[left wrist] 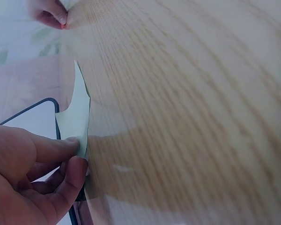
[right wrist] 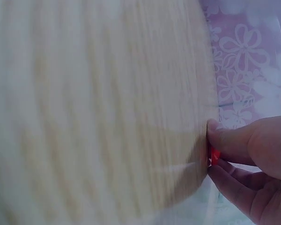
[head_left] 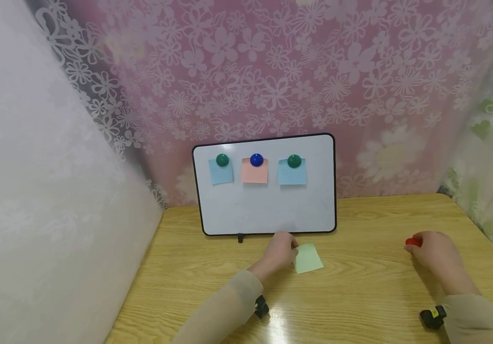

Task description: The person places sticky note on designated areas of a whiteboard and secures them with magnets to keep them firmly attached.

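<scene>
Pink floral curtain backs a wooden table (head_left: pixel 358 296) where a whiteboard (head_left: pixel 268 205) stands at 12 o'clock, carrying three notes under magnets. At 6 o'clock of the board, the left hand (head_left: pixel 278 253) pinches a green note (head_left: pixel 308 258). At 3 o'clock, the right hand (head_left: pixel 435 253) grips a red magnet (head_left: pixel 412 242).

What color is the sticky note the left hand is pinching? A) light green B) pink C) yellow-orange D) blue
A: the left hand pinches a light green sticky note on the wooden table; the blue and pink notes sit under magnets on the whiteboard.
</scene>
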### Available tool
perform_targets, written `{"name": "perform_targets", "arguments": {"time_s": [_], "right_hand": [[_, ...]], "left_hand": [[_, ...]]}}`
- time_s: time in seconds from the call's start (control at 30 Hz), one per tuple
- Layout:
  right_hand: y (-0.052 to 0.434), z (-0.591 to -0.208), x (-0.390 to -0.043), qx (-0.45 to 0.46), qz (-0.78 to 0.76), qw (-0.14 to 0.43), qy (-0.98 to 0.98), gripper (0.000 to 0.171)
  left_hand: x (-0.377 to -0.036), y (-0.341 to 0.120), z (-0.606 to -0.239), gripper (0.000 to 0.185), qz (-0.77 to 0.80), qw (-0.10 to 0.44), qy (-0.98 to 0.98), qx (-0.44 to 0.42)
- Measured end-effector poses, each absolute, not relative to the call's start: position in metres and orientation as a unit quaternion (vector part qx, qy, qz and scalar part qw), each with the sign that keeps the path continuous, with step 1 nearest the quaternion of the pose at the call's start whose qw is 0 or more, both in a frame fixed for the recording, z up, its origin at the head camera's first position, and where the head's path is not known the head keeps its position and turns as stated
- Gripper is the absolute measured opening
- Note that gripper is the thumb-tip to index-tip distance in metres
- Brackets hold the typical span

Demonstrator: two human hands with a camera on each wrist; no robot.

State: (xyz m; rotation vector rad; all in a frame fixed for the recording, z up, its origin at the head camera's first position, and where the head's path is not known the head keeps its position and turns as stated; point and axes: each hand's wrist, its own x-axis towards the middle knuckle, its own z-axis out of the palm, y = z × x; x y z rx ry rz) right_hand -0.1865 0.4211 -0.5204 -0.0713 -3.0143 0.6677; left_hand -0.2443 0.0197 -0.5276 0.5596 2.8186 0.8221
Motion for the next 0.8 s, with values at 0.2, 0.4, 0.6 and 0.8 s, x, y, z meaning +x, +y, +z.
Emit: {"name": "perform_targets", "arguments": {"time_s": [0.2, 0.4, 0.6, 0.8], "right_hand": [[0.427, -0.522, -0.185, -0.02, 0.219, 0.021, -0.975, 0.05], [0.433, -0.521, -0.183, -0.027, 0.217, 0.006, -0.976, 0.053], [0.437, -0.52, -0.183, -0.038, 0.223, 0.001, -0.974, 0.057], [0.438, -0.519, -0.186, -0.047, 0.228, -0.009, -0.972, 0.059]], "left_hand": [[-0.244, 0.017, -0.528, 0.011, 0.29, 0.076, 0.934, 0.195], [-0.242, 0.019, -0.529, 0.011, 0.302, 0.091, 0.931, 0.185], [-0.244, 0.018, -0.531, 0.01, 0.321, 0.086, 0.925, 0.184], [-0.247, 0.011, -0.533, 0.01, 0.341, 0.085, 0.917, 0.188]]}}
